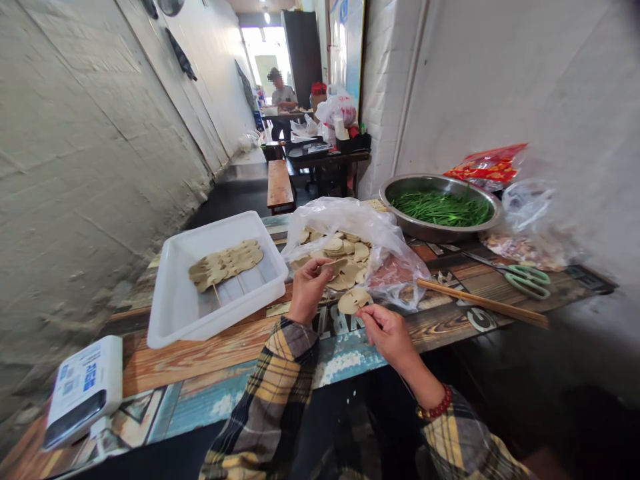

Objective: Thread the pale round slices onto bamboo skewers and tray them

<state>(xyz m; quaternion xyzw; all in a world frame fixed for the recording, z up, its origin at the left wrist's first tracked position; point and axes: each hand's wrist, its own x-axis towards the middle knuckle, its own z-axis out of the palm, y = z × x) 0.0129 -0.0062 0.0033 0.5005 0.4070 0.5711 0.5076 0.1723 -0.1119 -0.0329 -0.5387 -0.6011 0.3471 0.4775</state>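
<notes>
Against the long painted table's near edge (280, 347), we pinch one tofu slice (334, 265) in our left hand (306, 290); our right hand (387, 331) grips a skewered slice (353, 300) beside the open bag (350, 227), white tray (173, 313) leftward.

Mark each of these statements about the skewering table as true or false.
1. The left hand holds a tan slice by the open plastic bag. True.
2. The white tray holds no skewers. False: finished skewers lie in it.
3. The metal bowl holds green stalks. True.
4. The scissors have red handles. False: green.
5. The right hand holds the loose bamboo sticks. False: they lie on the table, apart from it.
</notes>
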